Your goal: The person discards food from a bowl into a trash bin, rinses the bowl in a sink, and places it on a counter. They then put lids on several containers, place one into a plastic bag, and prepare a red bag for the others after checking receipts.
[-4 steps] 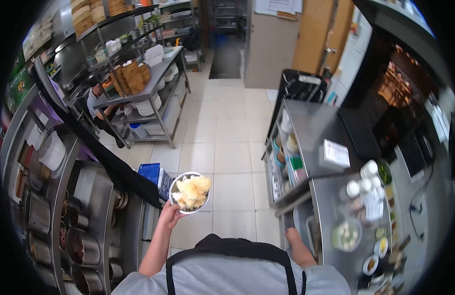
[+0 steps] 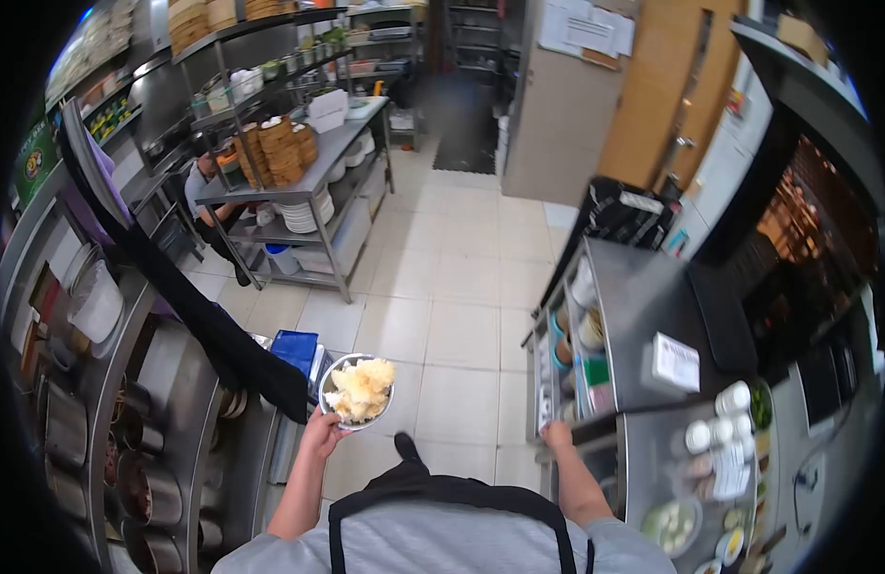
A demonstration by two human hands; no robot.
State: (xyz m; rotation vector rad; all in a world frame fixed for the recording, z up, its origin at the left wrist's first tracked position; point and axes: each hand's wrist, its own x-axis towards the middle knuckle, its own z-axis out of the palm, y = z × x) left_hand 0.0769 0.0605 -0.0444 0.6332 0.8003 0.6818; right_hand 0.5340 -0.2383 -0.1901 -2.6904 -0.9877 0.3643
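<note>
My left hand (image 2: 322, 435) grips the near-left rim of a round metal bowl (image 2: 329, 379), fingers closed on its edge. Inside it sits a heap of pale golden, crumbly-looking food (image 2: 361, 387), rising above the rim. The bowl is held out over the tiled floor, close to the left-hand shelving. On the other side, my right hand (image 2: 557, 434) is low beside the front of the right steel counter (image 2: 643, 335), overlapping its open shelves in this view. Its fingers are mostly hidden under the hand.
Steel shelves with metal pots (image 2: 148, 485) line the left. A blue package (image 2: 295, 350) lies beyond the bowl. Farther left, a person (image 2: 213, 206) crouches behind a table with bamboo steamers (image 2: 284, 148). White cups (image 2: 720, 430) and a box (image 2: 674, 362) stand on the right counter.
The view has shifted, with the bowl now slightly left and lower in it. My right hand has moved forward along the counter front. A dark shoe has come into view.
</note>
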